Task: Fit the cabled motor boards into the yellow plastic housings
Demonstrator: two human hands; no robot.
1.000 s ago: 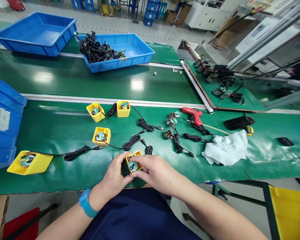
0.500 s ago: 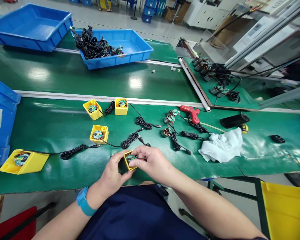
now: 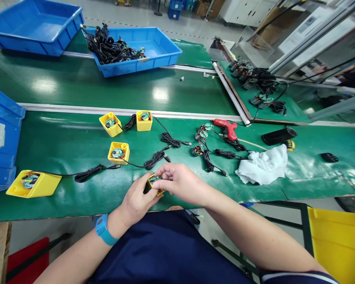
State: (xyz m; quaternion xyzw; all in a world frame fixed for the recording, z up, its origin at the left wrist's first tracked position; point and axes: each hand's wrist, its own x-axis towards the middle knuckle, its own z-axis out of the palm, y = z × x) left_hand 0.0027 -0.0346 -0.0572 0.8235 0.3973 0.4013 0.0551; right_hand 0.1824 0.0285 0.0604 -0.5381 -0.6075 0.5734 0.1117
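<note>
Near the front edge of the bench, my left hand is wrapped around a small yellow plastic housing. A green circuit board shows inside its open top. My right hand reaches over from the right, thumb and fingers pinched at the board; their tips partly hide it. Just beyond my hands lies a coiled black cable, running to another yellow housing with a round board in it. Further yellow housings with boards stand at the back, back left and far left.
Right of my hands lie several motors with boards, a red glue gun, a white cloth and a black tube. Across the bench sit a blue tray of black cables and another blue tray. A blue bin borders the left.
The view has tilted slightly, so the bench appears higher. My left hand has turned and closed further over the yellow housing; my right fingers are still at the board.
</note>
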